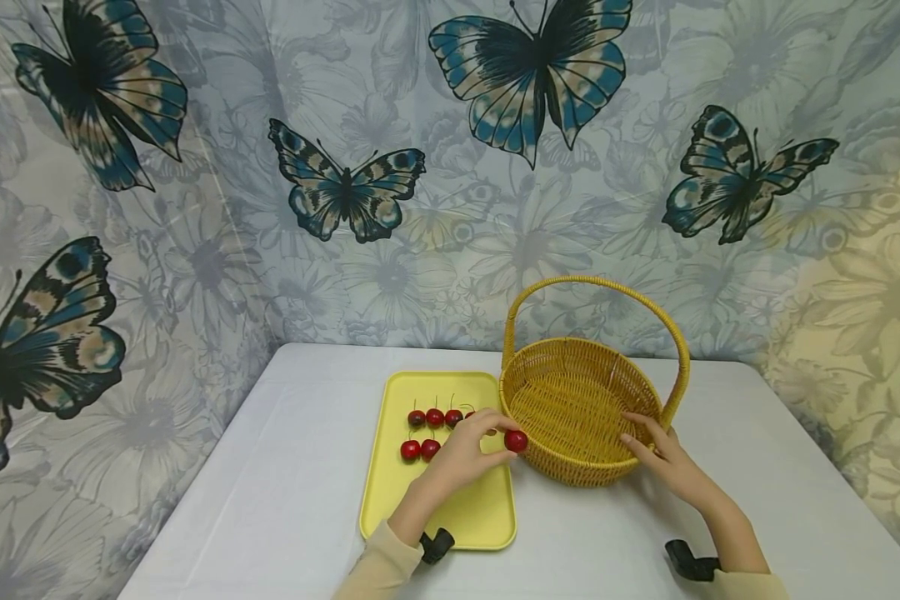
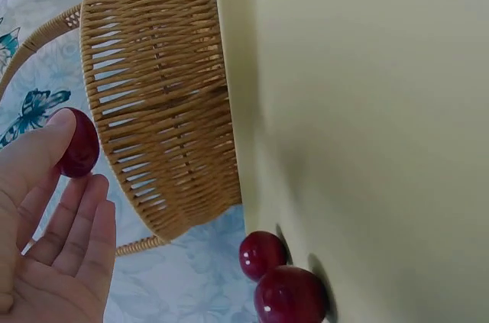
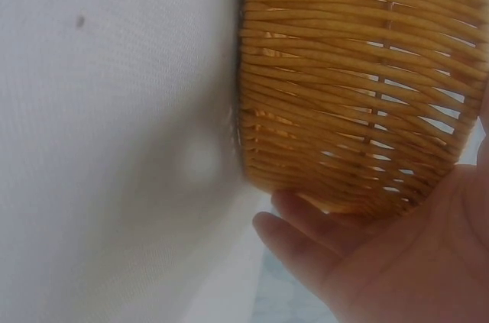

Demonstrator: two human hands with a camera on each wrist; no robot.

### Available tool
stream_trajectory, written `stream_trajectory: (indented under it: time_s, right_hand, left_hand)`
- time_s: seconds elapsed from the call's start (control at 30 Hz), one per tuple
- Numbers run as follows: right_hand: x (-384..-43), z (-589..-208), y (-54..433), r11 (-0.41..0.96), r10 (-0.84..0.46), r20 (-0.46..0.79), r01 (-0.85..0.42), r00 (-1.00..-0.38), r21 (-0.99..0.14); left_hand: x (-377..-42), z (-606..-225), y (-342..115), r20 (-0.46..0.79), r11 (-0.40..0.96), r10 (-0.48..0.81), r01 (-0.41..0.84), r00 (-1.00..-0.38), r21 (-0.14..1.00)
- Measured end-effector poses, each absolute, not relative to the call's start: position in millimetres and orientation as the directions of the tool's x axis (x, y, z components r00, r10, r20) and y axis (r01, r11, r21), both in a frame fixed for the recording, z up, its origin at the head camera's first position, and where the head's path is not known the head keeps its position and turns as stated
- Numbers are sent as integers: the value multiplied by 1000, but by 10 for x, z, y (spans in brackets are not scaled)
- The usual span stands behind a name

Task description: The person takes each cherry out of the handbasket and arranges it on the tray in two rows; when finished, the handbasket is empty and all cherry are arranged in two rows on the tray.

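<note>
My left hand [image 1: 468, 454] pinches a dark red cherry [image 1: 516, 441] between thumb and fingertips, beside the near-left rim of a woven wicker basket [image 1: 573, 473]. In the left wrist view the cherry [image 2: 79, 144] is up near the basket's rim, the other fingers spread loosely below it. The basket has a tall arched handle [image 1: 596, 282], and its visible inside is bare weave. At the basket's right side my right hand [image 1: 671, 467] grips the rim, some fingers reaching over it and others against the outer wall, as the right wrist view shows.
A yellow tray [image 1: 457, 521] lies left of the basket, partly under my left forearm. Several stemmed cherries [image 1: 435, 418] stand on it in two rows, some hidden behind the left hand. The white table [image 1: 285, 467] meets butterfly-patterned cloth at the back.
</note>
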State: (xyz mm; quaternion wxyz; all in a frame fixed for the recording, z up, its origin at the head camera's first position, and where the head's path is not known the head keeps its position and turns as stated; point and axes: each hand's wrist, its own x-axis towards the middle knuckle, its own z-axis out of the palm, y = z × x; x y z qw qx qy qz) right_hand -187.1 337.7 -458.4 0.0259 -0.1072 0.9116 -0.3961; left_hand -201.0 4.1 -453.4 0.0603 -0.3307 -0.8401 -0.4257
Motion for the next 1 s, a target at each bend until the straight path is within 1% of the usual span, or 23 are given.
stream_trajectory:
  time_s: [0.23,0.47,0.6,0.77,1.0]
  right_hand:
    - [-1873,-4579,3374,673,-213,15,-157,-977,-722]
    - [-1860,-4576,3406,665,-211,11,-152,-977,-731]
    - [-1854,-4585,3411,663,-211,11,-151,-977,-733]
    - [-1855,-4583,3393,662,-214,6,-149,-977,-735]
    - [-1876,-4570,3365,665,-216,9,-154,-976,-731]
  left_hand:
    - [-1974,-4539,-69,342,513,474,570,-811,642]
    - [-2001,-4577,-126,285,589,466,534,-838,607]
    - [-2032,-4617,-171,250,643,435,493,-865,586]
    - [-2078,-4667,-241,208,671,407,446,-889,592]
    - [-2144,-4701,-295,184,676,410,433,-893,597]
